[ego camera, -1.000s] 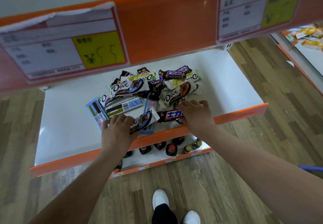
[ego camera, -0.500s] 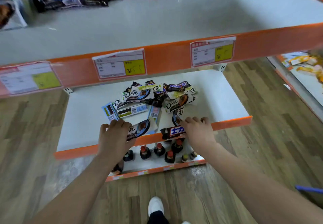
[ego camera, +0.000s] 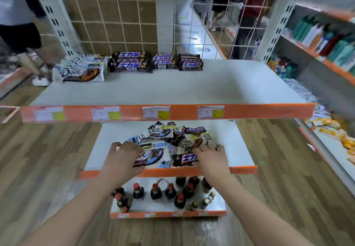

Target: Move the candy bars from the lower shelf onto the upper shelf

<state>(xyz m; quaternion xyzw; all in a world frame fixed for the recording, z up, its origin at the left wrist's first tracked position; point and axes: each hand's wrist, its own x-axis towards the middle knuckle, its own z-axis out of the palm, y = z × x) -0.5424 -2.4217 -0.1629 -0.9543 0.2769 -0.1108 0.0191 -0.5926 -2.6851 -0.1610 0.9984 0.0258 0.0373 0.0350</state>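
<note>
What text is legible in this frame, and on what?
"Dove": white bar stack on the upper shelf.
"士力架": dark bar stacks at that shelf's back.
"Dove": white bars in the lower-shelf pile.
"Dove", part covered: bar under the left hand.
"士力": dark bar at the right hand; rest covered.
"¥": yellow patch on the price tags; other print too blurred.
Bottle labels: unreadable.

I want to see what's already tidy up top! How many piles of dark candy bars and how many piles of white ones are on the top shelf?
On the upper shelf:
Dark candy bar piles: 3
White Dove pile: 1
Total: 4 piles
</note>
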